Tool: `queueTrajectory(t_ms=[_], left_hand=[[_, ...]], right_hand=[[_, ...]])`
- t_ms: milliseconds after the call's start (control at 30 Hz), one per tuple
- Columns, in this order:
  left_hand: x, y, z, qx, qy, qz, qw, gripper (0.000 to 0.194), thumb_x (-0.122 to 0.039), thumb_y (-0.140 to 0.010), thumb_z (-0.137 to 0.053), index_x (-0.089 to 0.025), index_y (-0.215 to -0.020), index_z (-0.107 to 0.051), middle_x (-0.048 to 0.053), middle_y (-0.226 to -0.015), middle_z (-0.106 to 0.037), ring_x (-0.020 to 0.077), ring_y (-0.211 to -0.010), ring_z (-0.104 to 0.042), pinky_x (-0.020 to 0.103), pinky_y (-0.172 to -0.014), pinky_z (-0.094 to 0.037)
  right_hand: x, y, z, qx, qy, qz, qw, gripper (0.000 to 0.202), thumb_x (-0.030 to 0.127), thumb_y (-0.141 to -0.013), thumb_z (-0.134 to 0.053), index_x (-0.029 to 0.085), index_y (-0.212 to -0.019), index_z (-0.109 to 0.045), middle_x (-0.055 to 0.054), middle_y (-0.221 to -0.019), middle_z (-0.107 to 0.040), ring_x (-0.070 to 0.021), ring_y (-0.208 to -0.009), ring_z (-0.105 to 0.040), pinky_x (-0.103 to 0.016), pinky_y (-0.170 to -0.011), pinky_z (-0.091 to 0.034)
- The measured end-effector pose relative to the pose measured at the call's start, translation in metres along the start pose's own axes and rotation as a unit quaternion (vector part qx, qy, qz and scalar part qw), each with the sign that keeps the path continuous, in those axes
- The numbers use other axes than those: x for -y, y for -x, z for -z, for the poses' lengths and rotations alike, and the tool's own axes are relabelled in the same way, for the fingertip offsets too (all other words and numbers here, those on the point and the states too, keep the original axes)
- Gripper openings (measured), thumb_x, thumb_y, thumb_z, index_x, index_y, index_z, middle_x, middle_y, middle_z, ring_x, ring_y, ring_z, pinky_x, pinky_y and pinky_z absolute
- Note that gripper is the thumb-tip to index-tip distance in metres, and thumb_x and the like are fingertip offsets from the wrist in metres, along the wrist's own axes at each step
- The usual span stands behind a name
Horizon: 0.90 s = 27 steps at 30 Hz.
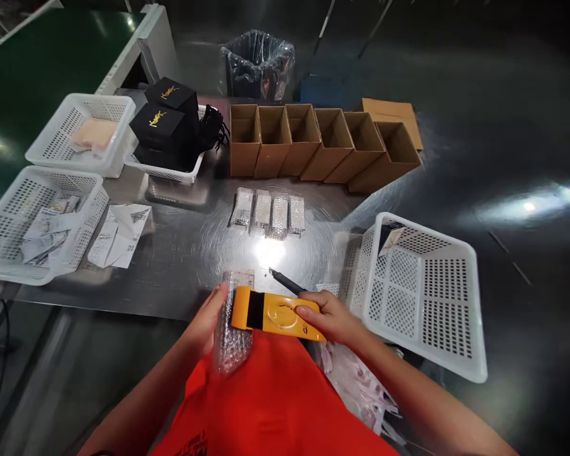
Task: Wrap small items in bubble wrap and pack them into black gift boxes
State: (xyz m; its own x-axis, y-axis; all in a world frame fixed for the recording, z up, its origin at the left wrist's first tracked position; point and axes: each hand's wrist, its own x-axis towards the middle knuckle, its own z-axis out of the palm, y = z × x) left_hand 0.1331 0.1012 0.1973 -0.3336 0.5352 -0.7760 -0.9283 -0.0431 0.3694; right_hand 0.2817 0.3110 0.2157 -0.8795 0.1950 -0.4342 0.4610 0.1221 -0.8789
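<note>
A bubble-wrapped box [235,347] stands close to my body, and my left hand [209,320] grips its left side. My right hand [330,316] is closed around a yellow tool [289,315] with a black band and a curved end. That curved end lies over the wrapped box, touching or nearly so; its exact kind I cannot tell. A black box cutter [285,280] extends from beside my right fingers, pointing up and left over the metal table [180,266]. Farther back, several small bubble-wrapped boxes [263,212] lie in a row.
Several tall open cartons [289,149] line the far edge. A white basket [477,316] is at right. Left are white baskets [35,278] with papers, folded labels [121,235] and black gift boxes [159,130]. A lined bin [256,69] stands beyond; plastic bags [361,386] hang near me.
</note>
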Motion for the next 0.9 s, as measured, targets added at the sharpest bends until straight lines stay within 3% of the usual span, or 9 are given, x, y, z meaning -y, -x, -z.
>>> queueTrajectory(t_ms=[267,367,500,733,800,900], left_hand=[[-0.007,-0.002,0.015,0.056,-0.060,0.024,0.996,0.046,-0.028,-0.081,-0.076,-0.020,-0.124,-0.063,0.010,-0.117,-0.074,0.0254,-0.101,-0.072,0.034,-0.087,-0.057],[-0.009,-0.010,0.025,0.051,-0.057,0.059,0.995,0.036,-0.023,-0.082,-0.073,-0.013,-0.115,-0.067,0.012,-0.105,-0.077,0.0251,-0.091,-0.074,0.034,-0.084,-0.058],[-0.008,-0.018,0.031,0.027,-0.033,0.143,0.989,0.028,-0.030,-0.088,-0.063,-0.007,-0.103,-0.071,0.015,-0.091,-0.078,0.0274,-0.086,-0.075,0.038,-0.085,-0.058],[-0.008,-0.009,0.041,0.035,-0.048,0.045,0.997,0.026,-0.031,-0.076,-0.074,-0.010,-0.091,-0.073,0.010,-0.077,-0.076,0.0272,-0.074,-0.073,0.037,-0.076,-0.058],[-0.012,-0.001,0.044,0.041,-0.048,0.041,0.997,0.032,-0.036,-0.076,-0.073,-0.010,-0.095,-0.073,0.011,-0.080,-0.077,0.0287,-0.077,-0.074,0.039,-0.078,-0.058],[-0.019,0.012,0.046,0.094,-0.032,0.021,0.995,0.048,-0.042,-0.077,-0.069,-0.011,-0.113,-0.071,0.014,-0.096,-0.077,0.0332,-0.094,-0.073,0.044,-0.089,-0.055]], right_hand=[[-0.018,-0.011,-0.002,0.045,-0.017,-0.006,0.999,0.065,0.080,-0.077,-0.056,0.020,-0.058,-0.042,0.004,-0.055,-0.033,-0.0079,-0.050,-0.030,-0.023,-0.045,-0.019],[-0.018,-0.015,-0.005,0.051,-0.013,0.001,0.999,0.066,0.082,-0.077,-0.055,0.020,-0.059,-0.042,0.005,-0.056,-0.032,-0.0075,-0.051,-0.029,-0.022,-0.045,-0.019],[-0.011,-0.020,-0.008,0.056,-0.005,-0.003,0.998,0.066,0.083,-0.077,-0.053,0.020,-0.058,-0.041,0.005,-0.056,-0.032,-0.0075,-0.051,-0.029,-0.023,-0.045,-0.019],[-0.008,-0.018,0.011,0.068,0.007,0.007,0.998,0.062,0.077,-0.077,-0.059,0.019,-0.059,-0.046,0.005,-0.054,-0.035,-0.0075,-0.050,-0.032,-0.023,-0.044,-0.020],[-0.017,-0.016,0.020,0.061,0.020,0.021,0.998,0.061,0.075,-0.078,-0.060,0.019,-0.058,-0.046,0.005,-0.052,-0.034,-0.0075,-0.049,-0.031,-0.024,-0.043,-0.019],[-0.032,-0.017,0.030,0.068,0.029,0.047,0.996,0.061,0.075,-0.080,-0.057,0.018,-0.060,-0.049,0.004,-0.053,-0.037,-0.0082,-0.049,-0.034,-0.024,-0.044,-0.021]])
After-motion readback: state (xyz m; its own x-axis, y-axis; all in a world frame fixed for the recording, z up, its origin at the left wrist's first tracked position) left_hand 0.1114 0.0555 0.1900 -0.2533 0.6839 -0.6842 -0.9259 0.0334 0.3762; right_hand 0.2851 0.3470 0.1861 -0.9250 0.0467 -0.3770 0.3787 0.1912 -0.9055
